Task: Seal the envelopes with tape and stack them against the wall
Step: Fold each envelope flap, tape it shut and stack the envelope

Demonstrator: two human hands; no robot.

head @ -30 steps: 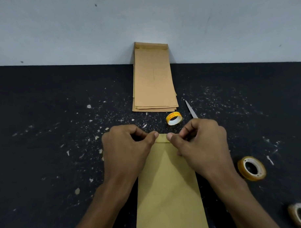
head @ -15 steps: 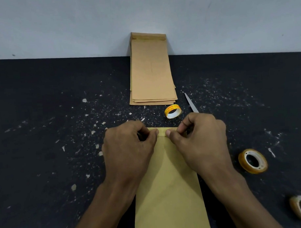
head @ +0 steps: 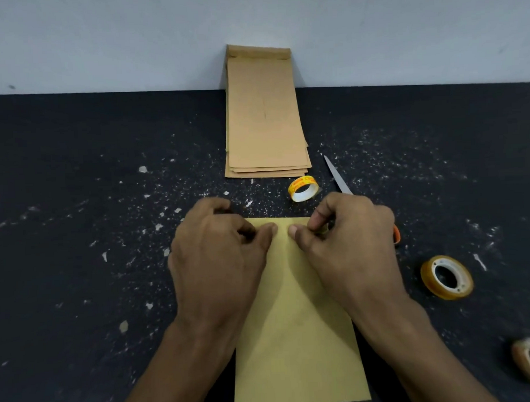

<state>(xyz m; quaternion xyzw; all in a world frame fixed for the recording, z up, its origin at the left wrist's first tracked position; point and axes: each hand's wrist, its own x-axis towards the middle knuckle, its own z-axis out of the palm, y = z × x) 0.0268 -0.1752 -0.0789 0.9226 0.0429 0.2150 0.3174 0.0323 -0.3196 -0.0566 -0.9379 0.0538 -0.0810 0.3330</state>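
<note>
The left hand (head: 220, 256) and right hand (head: 346, 243) sit with fingers curled, each thumb tip pressing the top edge of the yellow envelope (head: 295, 335), the two thumbs nearly meeting at its middle. The envelope lies flat on the dark speckled surface (head: 78, 237). Beyond the envelope, a stack of brown envelopes (head: 264, 119) leans against the wall (head: 102, 41). Between stack and envelope lies a small tape roll (head: 304, 188), with a scissor blade (head: 336, 177) beside it. Right of the envelope lie two larger tape rolls (head: 446, 277).

Head view, downward (toward wall (head: 102, 41))
</note>
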